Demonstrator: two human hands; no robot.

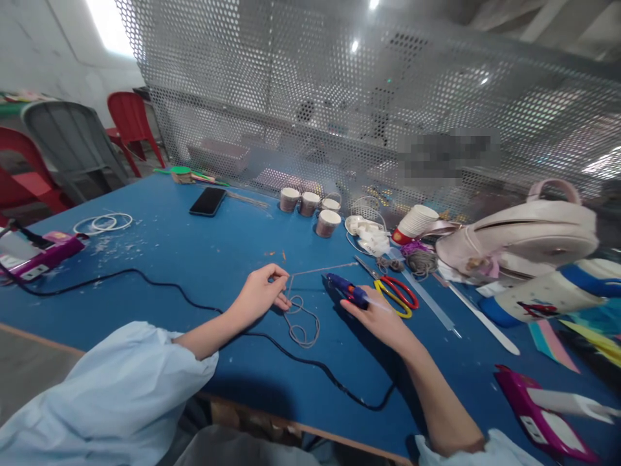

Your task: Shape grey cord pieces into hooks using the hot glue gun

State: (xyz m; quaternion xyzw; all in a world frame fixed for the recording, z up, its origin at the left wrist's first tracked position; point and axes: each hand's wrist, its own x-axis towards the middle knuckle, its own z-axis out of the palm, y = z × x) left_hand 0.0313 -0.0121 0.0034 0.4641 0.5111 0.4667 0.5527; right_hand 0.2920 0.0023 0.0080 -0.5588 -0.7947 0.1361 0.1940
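My left hand is pinched around grey yarn, whose loose loops lie on the table below my fingers. A thin straight strand runs from those fingers to the right, its far end near the scissors. My right hand is closed around a blue glue gun, its nozzle pointing left toward the strand and a clear glue stick showing at the back. Just beyond that hand lie scissors with red and yellow handles. My right fingers are partly hidden behind the gun.
A black cable crosses the blue table. Several small cups stand at the back before a perforated metal screen. A phone lies left. To the right are a bag, a bottle and a purple device.
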